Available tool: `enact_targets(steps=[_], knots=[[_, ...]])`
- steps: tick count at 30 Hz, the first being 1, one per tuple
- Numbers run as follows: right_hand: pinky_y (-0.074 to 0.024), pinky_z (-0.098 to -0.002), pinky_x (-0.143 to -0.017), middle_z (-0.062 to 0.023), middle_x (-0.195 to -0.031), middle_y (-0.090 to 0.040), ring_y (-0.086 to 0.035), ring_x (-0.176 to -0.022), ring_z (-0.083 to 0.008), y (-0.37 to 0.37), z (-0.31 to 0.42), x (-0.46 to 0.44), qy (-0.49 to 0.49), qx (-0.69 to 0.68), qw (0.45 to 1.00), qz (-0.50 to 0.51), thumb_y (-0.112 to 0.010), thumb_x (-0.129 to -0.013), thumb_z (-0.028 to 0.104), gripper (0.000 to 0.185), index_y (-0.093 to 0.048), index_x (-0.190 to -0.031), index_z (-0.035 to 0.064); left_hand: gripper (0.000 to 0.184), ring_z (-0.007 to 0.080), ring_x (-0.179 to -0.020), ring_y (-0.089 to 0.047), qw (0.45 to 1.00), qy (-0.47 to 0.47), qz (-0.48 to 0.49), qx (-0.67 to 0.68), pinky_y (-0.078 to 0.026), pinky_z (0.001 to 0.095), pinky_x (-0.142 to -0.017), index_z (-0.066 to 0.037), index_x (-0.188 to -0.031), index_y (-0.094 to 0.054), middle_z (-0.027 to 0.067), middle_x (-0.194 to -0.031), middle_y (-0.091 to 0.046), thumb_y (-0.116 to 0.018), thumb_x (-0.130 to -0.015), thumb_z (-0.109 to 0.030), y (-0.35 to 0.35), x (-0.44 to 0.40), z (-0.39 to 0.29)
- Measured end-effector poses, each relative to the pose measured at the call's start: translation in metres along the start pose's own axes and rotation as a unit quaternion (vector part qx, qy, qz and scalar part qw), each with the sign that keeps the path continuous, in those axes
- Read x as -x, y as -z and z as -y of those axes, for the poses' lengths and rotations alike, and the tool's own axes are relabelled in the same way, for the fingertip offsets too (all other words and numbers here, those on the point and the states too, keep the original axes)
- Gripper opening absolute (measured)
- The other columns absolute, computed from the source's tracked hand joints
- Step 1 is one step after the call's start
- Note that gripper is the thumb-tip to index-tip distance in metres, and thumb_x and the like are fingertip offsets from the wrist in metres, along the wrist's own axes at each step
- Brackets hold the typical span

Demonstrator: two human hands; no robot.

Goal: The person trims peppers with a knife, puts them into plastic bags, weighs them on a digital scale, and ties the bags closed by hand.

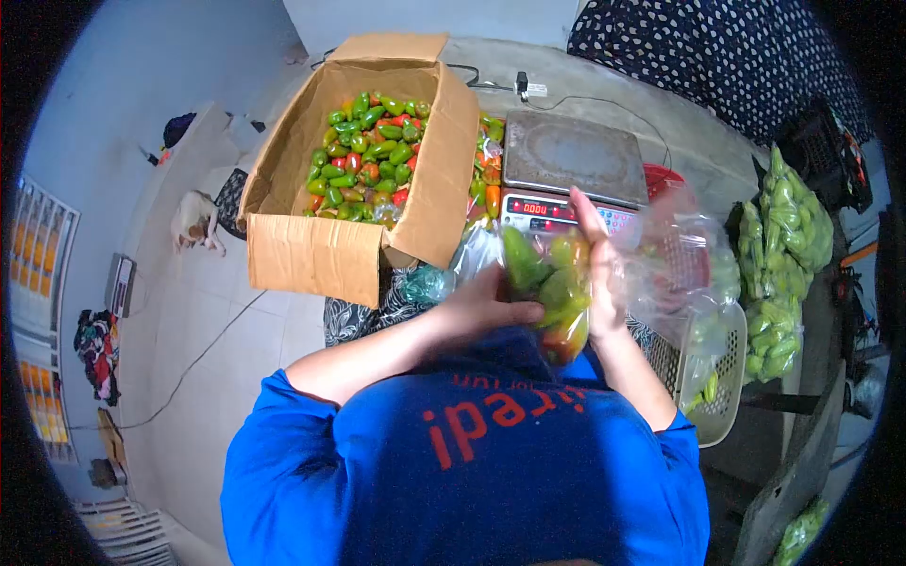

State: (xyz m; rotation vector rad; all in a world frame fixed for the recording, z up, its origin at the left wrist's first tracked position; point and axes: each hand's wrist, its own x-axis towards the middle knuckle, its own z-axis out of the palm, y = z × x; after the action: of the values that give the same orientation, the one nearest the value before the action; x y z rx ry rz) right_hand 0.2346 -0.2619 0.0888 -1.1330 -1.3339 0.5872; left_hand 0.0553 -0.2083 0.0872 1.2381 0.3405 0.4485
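Note:
A clear plastic bag of green, yellow and red peppers (552, 283) is in front of my chest, beside the scale. My left hand (489, 307) grips its left side, with the thumb across the front and the other fingers partly hidden. Against the bag's right side is my right hand (604, 269), open, its fingers stretched upward. To the right of that hand, thin clear plastic (684, 259) is smeared by motion. Just beyond both hands stands a digital scale (571, 156) with a metal plate and lit red digits. A cardboard box (439, 160) of loose peppers (363, 170) stands at left.
Bags of green peppers (783, 226) are stacked at right. A pale plastic basket (727, 377) stands below them, a red basket (665, 179) behind the scale. Cables (604, 99) cross the floor at the back. A dog (196, 219) lies on the left.

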Motion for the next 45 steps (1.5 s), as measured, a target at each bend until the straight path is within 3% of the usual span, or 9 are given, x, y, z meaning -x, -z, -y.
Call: enact_targets(steps=[2,14,15,19,23,33,37,41,45], knots=[[-0.0325,-0.0371,-0.104,-0.0134,-0.130,-0.050,-0.047,-0.119,-0.0240,0.001,-0.022,0.008,-0.081,-0.153,0.984,-0.042,-0.025,-0.098,0.046,0.059,-0.034,-0.139,0.0045,0.060,0.0266,-0.118,-0.048,0.878,-0.229,-0.041,-0.418,-0.039,0.0377,-0.099,-0.003,-0.131,-0.038,0.0121,-0.126,-0.051,-0.066,-0.080,-0.019,0.014,-0.007,-0.007],[-0.0339,-0.0357,-0.103,-0.0137,-0.138,-0.040,-0.046,-0.119,-0.0223,-0.021,-0.018,0.008,-0.149,-0.234,0.959,-0.054,-0.025,-0.099,0.044,0.059,-0.031,-0.139,0.0012,0.061,0.0273,-0.115,-0.048,0.991,-0.118,-0.020,-0.055,-0.037,0.0362,-0.099,-0.009,-0.136,-0.030,0.0104,-0.120,-0.050,-0.060,-0.084,-0.005,0.018,-0.013,0.033],[-0.0326,-0.0358,-0.104,-0.0136,-0.141,-0.036,-0.045,-0.120,-0.0221,-0.020,0.002,0.005,-0.193,-0.271,0.942,-0.036,-0.027,-0.098,0.045,0.061,-0.030,-0.139,0.0010,0.061,0.0278,-0.117,-0.046,0.905,-0.202,-0.172,-0.334,-0.036,0.0363,-0.100,-0.006,-0.129,-0.037,0.0109,-0.120,-0.050,-0.065,-0.076,0.002,0.009,-0.010,0.014],[-0.0339,-0.0359,-0.102,-0.0139,-0.137,-0.042,-0.046,-0.118,-0.0229,-0.008,0.008,0.001,-0.225,-0.316,0.922,-0.014,-0.026,-0.098,0.046,0.061,-0.036,-0.136,-0.0001,0.045,0.0241,-0.117,-0.046,0.867,-0.246,-0.224,-0.371,-0.039,0.0377,-0.098,-0.005,-0.124,-0.045,0.0114,-0.123,-0.047,-0.063,-0.082,-0.008,0.037,-0.011,0.020],[-0.0397,-0.0382,-0.098,-0.0151,-0.136,-0.042,-0.047,-0.117,-0.0243,-0.005,-0.008,0.005,-0.129,-0.251,0.959,-0.012,-0.026,-0.097,0.048,0.061,-0.037,-0.135,0.0014,0.049,0.0211,-0.104,-0.053,0.945,0.184,-0.041,0.266,-0.048,0.0354,-0.085,-0.010,-0.135,-0.035,0.0087,-0.124,-0.049,-0.046,-0.095,-0.037,0.023,-0.004,0.030],[-0.0349,-0.0399,-0.103,-0.0169,-0.138,-0.039,-0.041,-0.124,-0.0261,-0.010,0.001,0.003,-0.083,-0.277,0.957,-0.015,-0.025,-0.097,0.048,0.061,-0.028,-0.141,0.0051,0.075,0.0236,-0.110,-0.052,0.997,0.023,0.011,-0.069,-0.039,0.0366,-0.099,0.000,-0.134,-0.033,0.0126,-0.124,-0.051,-0.073,-0.073,-0.017,-0.011,-0.003,0.002],[-0.0339,-0.0380,-0.103,-0.0156,-0.135,-0.043,-0.043,-0.122,-0.0244,-0.013,0.007,-0.001,-0.140,-0.313,0.937,-0.062,-0.023,-0.098,0.047,0.060,-0.025,-0.142,0.0066,0.068,0.0273,-0.110,-0.052,0.764,-0.271,-0.054,-0.583,-0.039,0.0366,-0.099,0.000,-0.135,-0.031,0.0148,-0.123,-0.049,-0.064,-0.075,-0.005,0.018,-0.022,-0.001],[-0.0339,-0.0363,-0.103,-0.0150,-0.133,-0.046,-0.045,-0.120,-0.0233,-0.007,-0.003,0.001,-0.184,-0.342,0.919,-0.065,-0.023,-0.098,0.048,0.062,-0.024,-0.142,0.0043,0.052,0.0277,-0.110,-0.053,0.974,-0.105,-0.178,-0.089,-0.043,0.0388,-0.095,-0.001,-0.132,-0.037,0.0118,-0.123,-0.051,-0.058,-0.087,-0.017,0.038,-0.032,0.047],[-0.0314,-0.0367,-0.104,-0.0152,-0.135,-0.045,-0.041,-0.123,-0.0239,-0.011,-0.010,0.003,-0.149,-0.268,0.952,0.004,-0.024,-0.098,0.047,0.062,-0.030,-0.140,0.0022,0.050,0.0285,-0.106,-0.055,0.991,-0.102,-0.079,0.034,-0.046,0.0409,-0.090,-0.005,-0.129,-0.040,0.0086,-0.118,-0.055,-0.061,-0.087,-0.022,0.030,-0.030,0.035]])
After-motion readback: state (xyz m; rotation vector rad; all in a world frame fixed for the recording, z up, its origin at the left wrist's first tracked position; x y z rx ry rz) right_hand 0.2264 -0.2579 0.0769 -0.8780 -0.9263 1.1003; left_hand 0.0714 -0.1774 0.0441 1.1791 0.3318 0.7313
